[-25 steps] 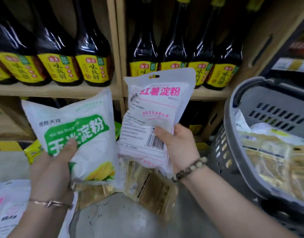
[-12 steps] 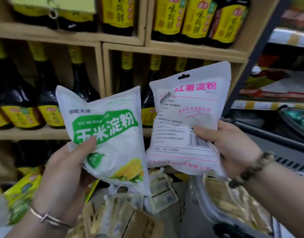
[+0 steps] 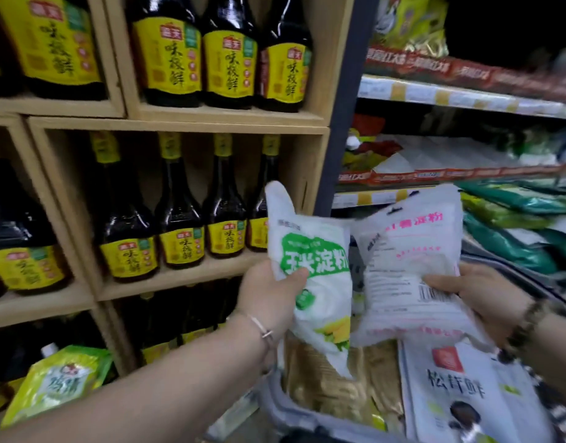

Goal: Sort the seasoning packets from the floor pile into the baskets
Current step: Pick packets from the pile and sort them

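In the grey basket (image 3: 288, 410) low at right: tan packets (image 3: 332, 388) and a white packet with black lettering (image 3: 460, 394), perhaps more beneath. Held just above it, side by side: green-and-white starch packet (image 3: 320, 289) with left hand (image 3: 268, 298) fingers wrapped round, pink-printed white packet (image 3: 412, 260) pinched by right hand (image 3: 476, 292) fingers. Behind at left, wooden shelf (image 3: 179, 124) of dark yellow-labelled bottles (image 3: 179, 225).

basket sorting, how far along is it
Done: the grey basket already holds tan packets and a white packet with black lettering. In hand: the left hand grips a green-label packet and the right hand grips a pink-lettered packet, both above the basket, not yet dropped. Left: those two, plus at least a green packet lying outside at lower left.
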